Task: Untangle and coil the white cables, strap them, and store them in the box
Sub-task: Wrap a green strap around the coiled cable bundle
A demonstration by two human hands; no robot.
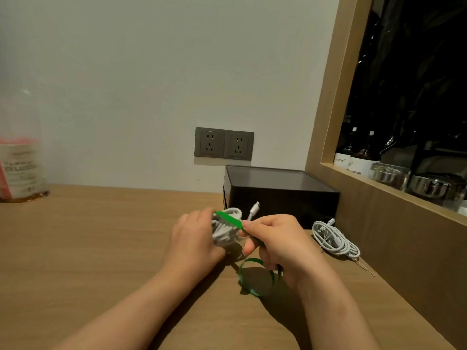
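My left hand (193, 238) grips a coiled bundle of white cable (225, 232) just above the wooden table; one plug end (254, 209) sticks up from it. A green strap (228, 219) runs across the top of the bundle, and my right hand (275, 242) pinches it at the bundle's right side. The rest of the strap curls in a loose loop (256, 276) below my right hand. A second white cable (334, 239) lies loosely coiled on the table to the right. The black box (280, 195) stands behind my hands against the wall.
Two grey wall sockets (224, 144) sit above the box. A blurred transparent container with a red and white label (21, 168) stands at the far left. A wooden-framed recess on the right holds bottles (353, 157) and metal bowls (429, 185).
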